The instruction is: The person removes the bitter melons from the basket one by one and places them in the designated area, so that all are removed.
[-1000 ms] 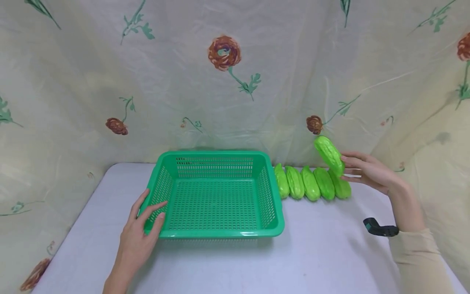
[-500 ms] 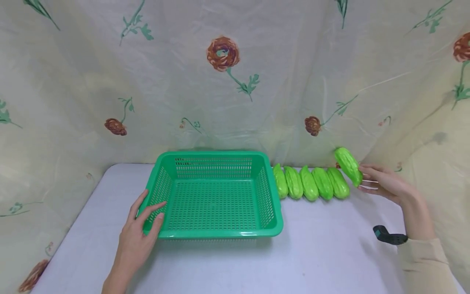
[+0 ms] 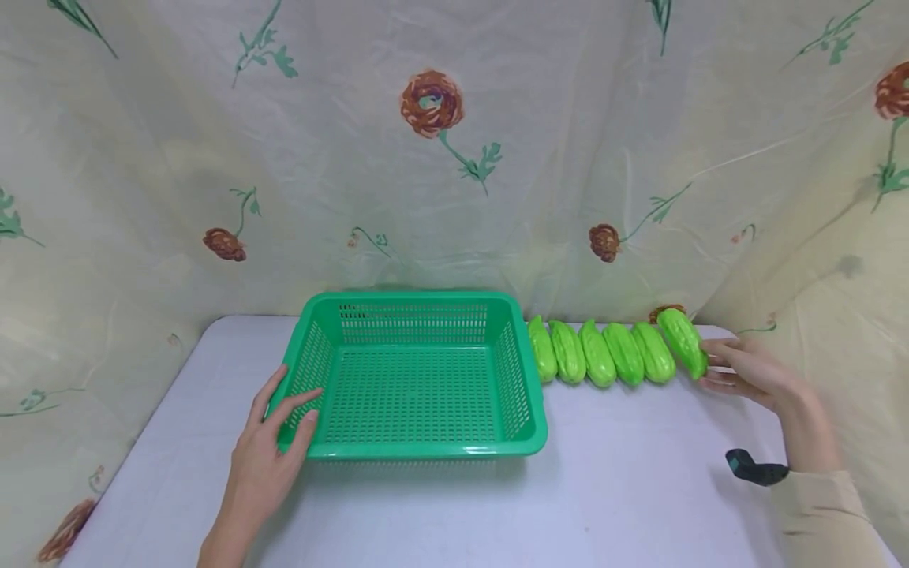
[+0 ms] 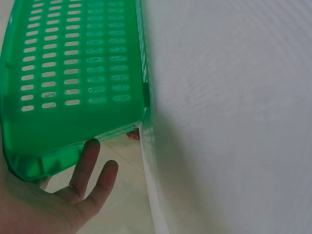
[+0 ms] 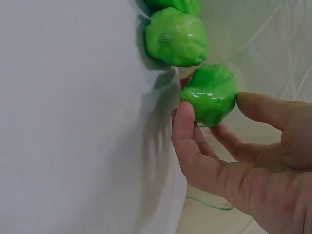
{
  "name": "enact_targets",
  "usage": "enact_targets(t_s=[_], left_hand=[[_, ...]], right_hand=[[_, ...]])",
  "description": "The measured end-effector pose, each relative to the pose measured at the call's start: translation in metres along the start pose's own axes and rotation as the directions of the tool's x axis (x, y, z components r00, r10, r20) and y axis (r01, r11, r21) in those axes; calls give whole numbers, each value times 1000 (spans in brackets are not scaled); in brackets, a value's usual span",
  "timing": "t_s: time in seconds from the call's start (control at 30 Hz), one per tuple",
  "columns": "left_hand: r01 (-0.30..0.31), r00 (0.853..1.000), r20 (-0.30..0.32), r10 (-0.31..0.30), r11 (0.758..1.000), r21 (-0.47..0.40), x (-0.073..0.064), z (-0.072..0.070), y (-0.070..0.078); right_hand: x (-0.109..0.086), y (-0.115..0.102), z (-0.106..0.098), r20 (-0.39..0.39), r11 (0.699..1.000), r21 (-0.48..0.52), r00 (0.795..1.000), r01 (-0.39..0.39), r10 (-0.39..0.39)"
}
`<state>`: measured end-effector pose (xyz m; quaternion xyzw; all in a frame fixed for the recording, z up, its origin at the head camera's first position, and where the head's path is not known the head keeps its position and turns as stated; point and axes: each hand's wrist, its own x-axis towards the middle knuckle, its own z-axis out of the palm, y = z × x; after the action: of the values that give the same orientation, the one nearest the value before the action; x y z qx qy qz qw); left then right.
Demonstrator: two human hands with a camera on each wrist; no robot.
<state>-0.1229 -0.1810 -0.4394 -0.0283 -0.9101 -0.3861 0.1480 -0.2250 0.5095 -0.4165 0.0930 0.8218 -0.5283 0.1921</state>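
Note:
On the right, a ribbed bright green bitter melon (image 3: pixel 683 344) tilts in my right hand (image 3: pixel 763 375), pinched between thumb and fingertips. The right wrist view shows this bitter melon (image 5: pixel 212 95) end-on, close beside the row; whether it touches the table cannot be told. Several similar bitter melons (image 3: pixel 599 355) lie side by side to its left. A green perforated plastic basket (image 3: pixel 426 451) has nothing in it. My left hand (image 3: pixel 263 465) rests over its left rim with fingers spread, some inside and some outside. In the left wrist view, two fingers (image 4: pixel 87 165) extend beside the basket's wall (image 4: pixel 73 117).
A white-covered table (image 3: pixel 604 489) carries everything. A flowered curtain (image 3: pixel 525 197) hangs right behind the basket and the row, and another stretch of it closes in on the right. A black strap-like device (image 3: pixel 756 468) sits at the right wrist.
My right hand has carried the bitter melon rightward past the row's right end, then down beside it. The left hand and basket have stayed put.

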Motion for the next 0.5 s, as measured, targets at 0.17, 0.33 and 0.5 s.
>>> enact_targets(t_s=[0.17, 0.33, 0.5], left_hand=[[7, 1000, 8, -7, 1000, 2, 0, 0, 0], [8, 1000, 5, -8, 1000, -4, 0, 0, 1], [5, 1000, 1, -5, 1000, -7, -1, 0, 1]], right_hand=[[0, 5, 4, 10, 1000, -3, 1000, -13, 13], [1, 6, 8, 21, 1000, -4, 1000, -14, 14], [-1, 5, 10, 10, 999, -13, 999, -37, 37]])
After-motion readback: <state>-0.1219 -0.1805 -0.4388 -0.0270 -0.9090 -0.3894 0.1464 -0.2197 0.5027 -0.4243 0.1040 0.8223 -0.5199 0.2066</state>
